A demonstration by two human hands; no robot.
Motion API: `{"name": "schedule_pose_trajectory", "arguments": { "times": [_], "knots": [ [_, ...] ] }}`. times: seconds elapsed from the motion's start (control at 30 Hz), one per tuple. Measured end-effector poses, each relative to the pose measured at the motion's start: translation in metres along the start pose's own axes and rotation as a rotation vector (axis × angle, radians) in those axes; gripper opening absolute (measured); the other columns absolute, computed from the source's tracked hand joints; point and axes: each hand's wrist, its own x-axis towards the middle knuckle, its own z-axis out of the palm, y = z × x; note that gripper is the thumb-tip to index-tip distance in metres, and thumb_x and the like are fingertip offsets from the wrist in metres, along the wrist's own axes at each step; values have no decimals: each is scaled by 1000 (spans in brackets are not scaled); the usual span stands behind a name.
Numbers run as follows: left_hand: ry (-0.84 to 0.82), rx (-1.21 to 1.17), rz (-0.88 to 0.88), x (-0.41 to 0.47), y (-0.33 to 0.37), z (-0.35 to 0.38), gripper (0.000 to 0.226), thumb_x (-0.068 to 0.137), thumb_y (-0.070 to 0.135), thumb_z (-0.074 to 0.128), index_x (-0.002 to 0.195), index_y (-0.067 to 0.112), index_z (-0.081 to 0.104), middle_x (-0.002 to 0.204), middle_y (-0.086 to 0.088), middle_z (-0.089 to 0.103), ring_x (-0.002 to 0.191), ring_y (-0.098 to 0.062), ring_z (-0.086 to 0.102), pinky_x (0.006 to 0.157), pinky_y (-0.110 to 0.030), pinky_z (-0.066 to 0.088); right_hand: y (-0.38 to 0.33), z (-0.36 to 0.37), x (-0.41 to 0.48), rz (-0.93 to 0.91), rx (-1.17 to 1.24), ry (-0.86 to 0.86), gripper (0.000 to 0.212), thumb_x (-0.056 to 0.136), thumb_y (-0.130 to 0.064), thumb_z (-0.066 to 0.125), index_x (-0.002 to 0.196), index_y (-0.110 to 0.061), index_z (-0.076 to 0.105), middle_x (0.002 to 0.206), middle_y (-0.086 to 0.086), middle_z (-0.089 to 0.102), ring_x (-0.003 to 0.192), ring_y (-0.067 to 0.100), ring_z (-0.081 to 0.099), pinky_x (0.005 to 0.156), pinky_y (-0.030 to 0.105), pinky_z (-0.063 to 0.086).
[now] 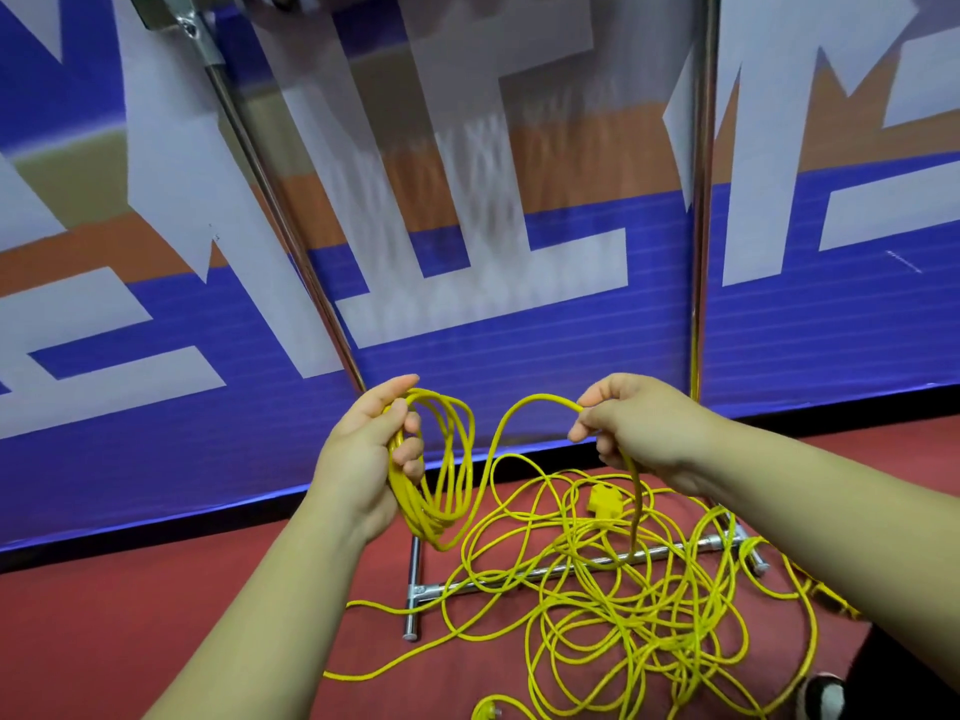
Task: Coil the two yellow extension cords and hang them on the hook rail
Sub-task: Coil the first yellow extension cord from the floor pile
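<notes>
Our left hand (363, 454) curls its fingers around a small coil (436, 491) of yellow loops that hangs below the palm. Our right hand (634, 428) pinches a stretch of cord (519, 413) between thumb and fingers. That strand arcs across to the coil and also drops into the loose yellow tangle (623, 605) on the red floor (156, 615). A yellow plug (605, 497) lies among the strands, which drape over the chrome rack base (519, 576). We cannot tell the two cords apart there. A blue banner (519, 330) stands behind.

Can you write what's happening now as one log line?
left hand: holds coil | right hand: pinches cord strand | floor pile: tangled
</notes>
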Motion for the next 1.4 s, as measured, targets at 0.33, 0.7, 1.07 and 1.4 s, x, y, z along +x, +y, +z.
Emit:
{"name": "schedule_pose_trajectory", "arguments": {
  "times": [0.33,0.7,1.07,1.4],
  "knots": [
    [-224,6,-108,-12,1,15,37,100,7,43,132,16,60,68,-4,44,41,-5,27,37,-17,22,1,5,6,2,256,183,16,97,-3,51,109,-5,62,84,10,72,50,8,51,50,22,45],
    [-320,93,-164,-21,-10,30,38,102,18,41,135,22,59,69,-10,49,41,-12,31,41,-20,28,-16,2,2,-97,360,114,18,97,-4,54,112,-6,65,85,9,75,54,8,52,60,24,50],
    [-254,2,-203,-17,-26,43,52,103,51,32,144,22,47,74,-13,52,49,-18,39,46,-29,38,-26,11,-31,-413,-363,-85,21,95,-14,58,105,-23,74,73,-11,73,61,4,61,67,30,54],
    [-74,-4,-114,-15,-35,53,29,105,18,44,126,9,61,82,-15,56,62,-23,50,55,-32,41,-20,31,-52,-611,-654,-175,21,96,-21,58,106,-26,77,73,-24,68,71,-8,58,65,6,36]
  ]
}}
